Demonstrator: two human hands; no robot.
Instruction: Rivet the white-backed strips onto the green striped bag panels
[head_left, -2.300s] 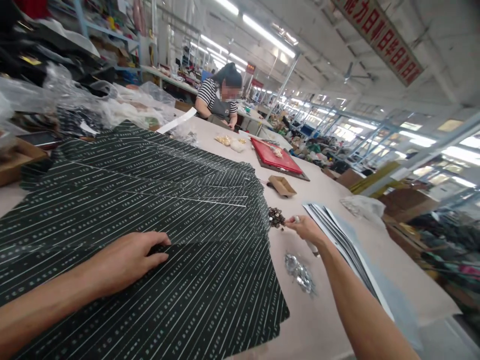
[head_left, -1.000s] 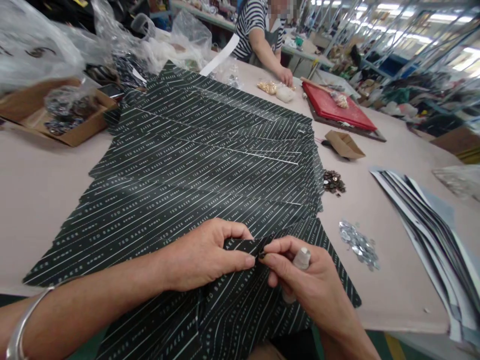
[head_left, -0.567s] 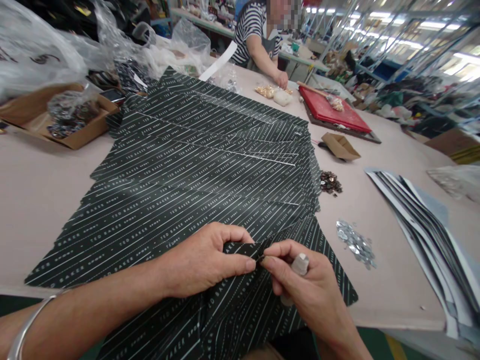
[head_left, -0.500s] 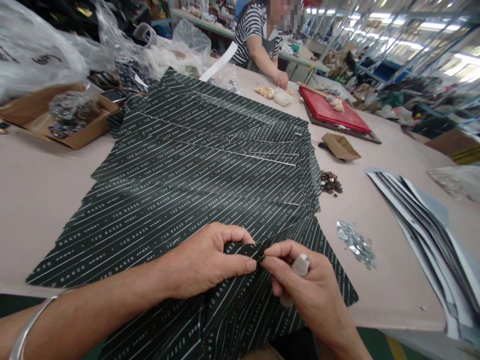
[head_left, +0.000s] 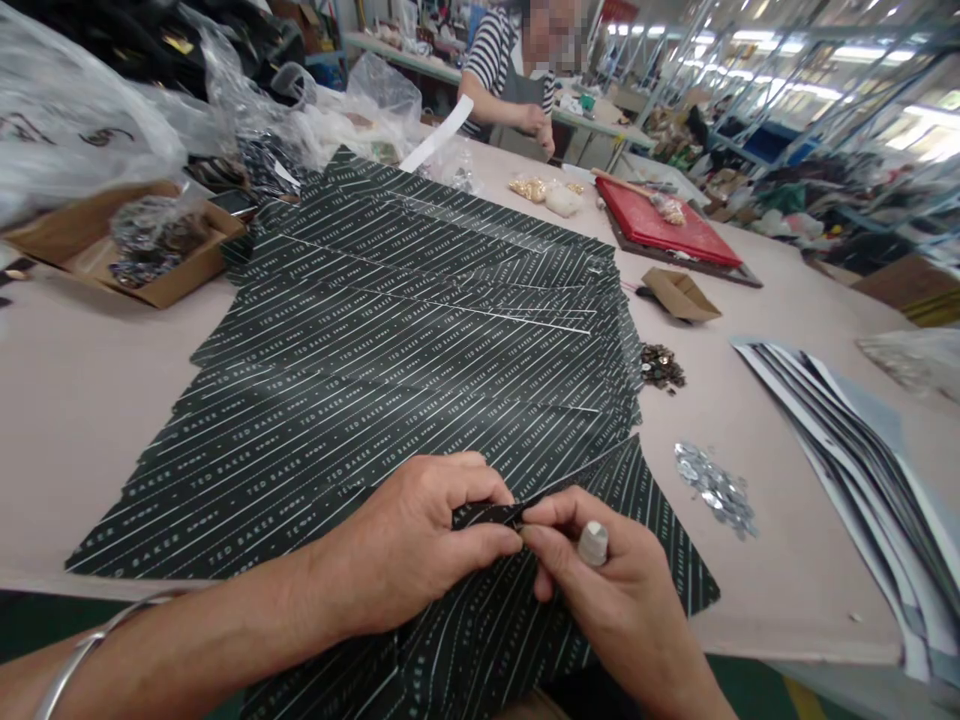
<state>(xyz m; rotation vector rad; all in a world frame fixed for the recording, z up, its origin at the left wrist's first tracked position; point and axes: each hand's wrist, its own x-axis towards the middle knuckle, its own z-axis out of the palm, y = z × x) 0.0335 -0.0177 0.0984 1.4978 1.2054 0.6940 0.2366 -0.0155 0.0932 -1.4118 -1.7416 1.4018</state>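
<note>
A fanned stack of dark green striped printed sheets covers the pale table. My left hand pinches a folded corner of the nearest sheet at the table's front edge. My right hand meets it fingertip to fingertip at that same fold, and a small pale cylindrical tool sticks up between its fingers. Whatever small piece sits between the fingertips is hidden.
A heap of dark small metal parts and a heap of silver ones lie right of the sheets. Farther right is a stack of sheets. Behind are a small cardboard box, a red board, a parts box, and a co-worker in stripes.
My right hand came back from the dark parts heap to meet my left at the sheet's corner. Since then both hands shifted slightly lower; the co-worker's hand left the table.
</note>
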